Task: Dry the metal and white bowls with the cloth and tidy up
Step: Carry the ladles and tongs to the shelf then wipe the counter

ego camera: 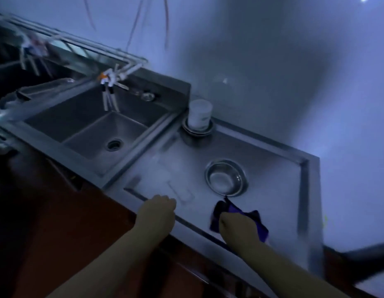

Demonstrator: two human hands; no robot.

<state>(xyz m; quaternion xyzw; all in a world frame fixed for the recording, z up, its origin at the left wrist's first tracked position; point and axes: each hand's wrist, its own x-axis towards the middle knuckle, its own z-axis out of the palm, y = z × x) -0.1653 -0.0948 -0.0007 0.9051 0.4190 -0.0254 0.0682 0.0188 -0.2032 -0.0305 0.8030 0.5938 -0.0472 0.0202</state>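
Two bowls remain for us to deal with. On the steel drainboard beside the sink, the metal bowl sits upright near the front, while the white bowl rests inverted on stacked dishes at the back. Our right hand grasps the purple cloth — just short of the metal bowl; our left hand is clenched, empty. We judge drying barely begun.

Cloth partly under right hand; blurred tap.
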